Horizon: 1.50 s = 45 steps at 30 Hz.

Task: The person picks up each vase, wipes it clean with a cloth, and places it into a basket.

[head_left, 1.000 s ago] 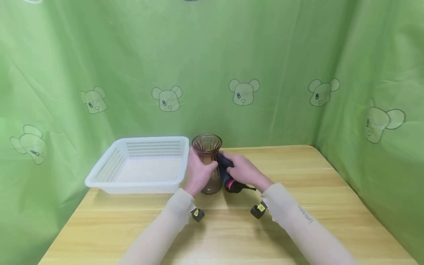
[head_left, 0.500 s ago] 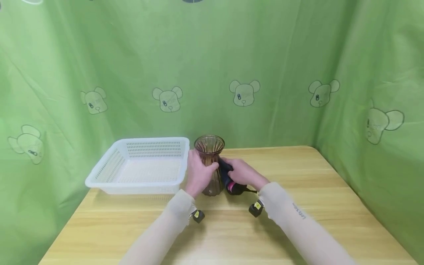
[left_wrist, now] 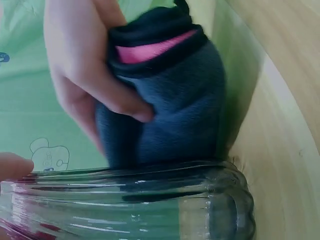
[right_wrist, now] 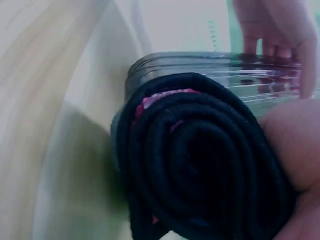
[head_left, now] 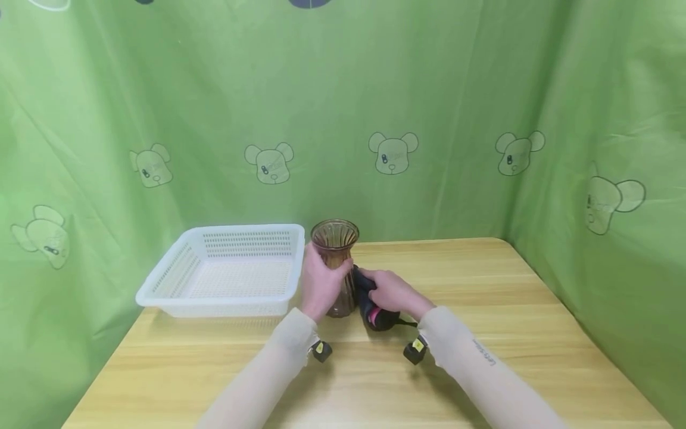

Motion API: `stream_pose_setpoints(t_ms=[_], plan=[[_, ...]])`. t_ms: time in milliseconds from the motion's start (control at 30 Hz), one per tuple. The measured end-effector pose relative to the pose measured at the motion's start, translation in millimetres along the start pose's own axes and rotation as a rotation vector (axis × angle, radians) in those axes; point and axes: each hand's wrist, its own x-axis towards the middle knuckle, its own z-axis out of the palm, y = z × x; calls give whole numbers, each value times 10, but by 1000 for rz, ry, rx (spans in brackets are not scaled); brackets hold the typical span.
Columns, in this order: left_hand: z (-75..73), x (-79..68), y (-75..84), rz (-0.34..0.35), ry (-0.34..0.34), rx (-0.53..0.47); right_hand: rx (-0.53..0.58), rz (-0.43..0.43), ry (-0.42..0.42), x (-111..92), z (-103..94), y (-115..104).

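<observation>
Upright on the table stands a ribbed, brown-tinted glass vase [head_left: 342,302], its flared rim at the top. My left hand [head_left: 323,285] grips it below the rim, thumb across the near side. A rolled dark navy cloth [head_left: 370,310] with a pink inner side is held in my right hand [head_left: 395,292], just right of the vase. In the left wrist view the cloth roll [left_wrist: 182,107] lies against the vase's side [left_wrist: 150,202], and fingers curl over it. The right wrist view looks into the spiral end of the roll [right_wrist: 200,160].
A white perforated plastic basket [head_left: 220,307] sits left of the vase, close to my left hand. The wooden table [head_left: 482,322] meets a green curtain [head_left: 445,77] with bear faces behind and at both sides.
My right hand and the rolled cloth have moved down and nearer along the vase's side. The vase shifted slightly right, then back left, in my left hand.
</observation>
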Motion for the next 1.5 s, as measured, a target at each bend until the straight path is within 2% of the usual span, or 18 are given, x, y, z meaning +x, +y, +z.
stream_pose_setpoints(t_ms=[233,433,533,667,800,900,1067,1233,1500], plan=[[-37,28,-9,8,-20,-9,68,-63,99,-38,-271,-238],[-67,40,-15,33,-38,48,78,-80,170,-5,-442,-358],[-70,42,-11,48,-39,50,65,-92,150,37,-419,-331],[-61,36,-4,45,-41,-1,28,-96,104,95,-313,-251],[-43,20,-6,22,-45,-51,-20,-73,67,113,-152,-164],[-20,12,-16,7,-32,-38,-56,-40,27,100,-20,-99],[5,19,-40,-5,4,-33,-36,10,-37,59,123,-37],[1,32,-61,12,10,-60,12,3,5,9,47,-84],[-9,40,-71,39,-14,-15,28,-94,145,-29,-279,-257]])
